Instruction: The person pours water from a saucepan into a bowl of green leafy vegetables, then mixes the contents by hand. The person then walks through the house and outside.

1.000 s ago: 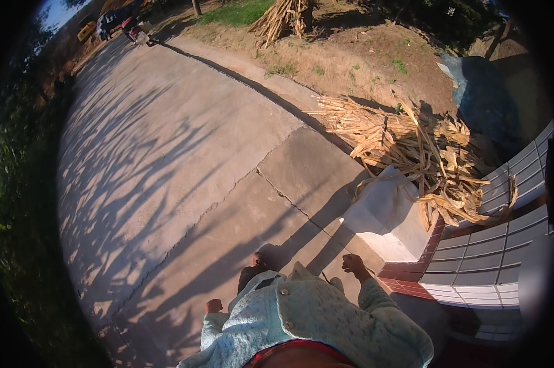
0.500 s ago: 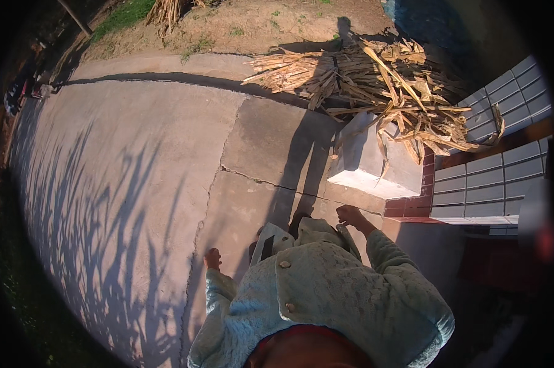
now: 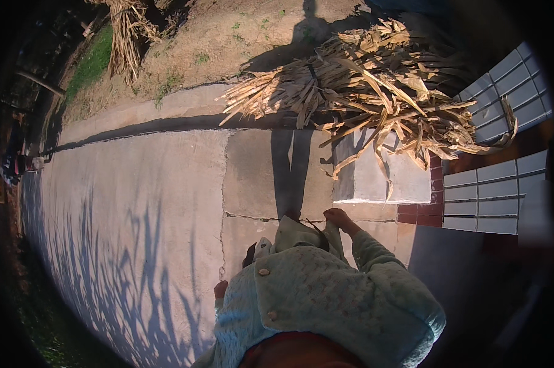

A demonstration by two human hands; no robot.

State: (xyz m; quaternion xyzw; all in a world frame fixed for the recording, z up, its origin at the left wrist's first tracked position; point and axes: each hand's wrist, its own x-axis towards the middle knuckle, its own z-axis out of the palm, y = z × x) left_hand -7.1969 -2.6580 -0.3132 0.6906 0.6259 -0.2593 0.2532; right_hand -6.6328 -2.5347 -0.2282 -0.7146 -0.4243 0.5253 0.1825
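Observation:
In front of my body, to the right, is my right hand (image 3: pixel 340 218), its fingers curled in and nothing visible in them. Below it are my light trousers (image 3: pixel 294 234), and my sleeve is pale green and fleecy. My left hand (image 3: pixel 220 289) hangs low at my left side over the concrete. Only a small part of it shows past the jacket (image 3: pixel 326 294), so its fingers cannot be made out. A large bundle of dry corn stalks (image 3: pixel 375 92) lies ahead on the right, beyond the reach of both hands, spilling over a white block (image 3: pixel 399 178).
Pale concrete paving (image 3: pixel 129 178) with cracks stretches ahead and left, crossed by plant shadows. A wall with grey tiles (image 3: pixel 482 199) stands at the right. Farther off are bare soil (image 3: pixel 215 43), an upright stalk bundle (image 3: pixel 126 37) and a grass strip (image 3: pixel 92 61).
The view has turned to the right and the stalk bundle and white block look nearer. My left hand has drawn back against the jacket. My right hand stays curled in front.

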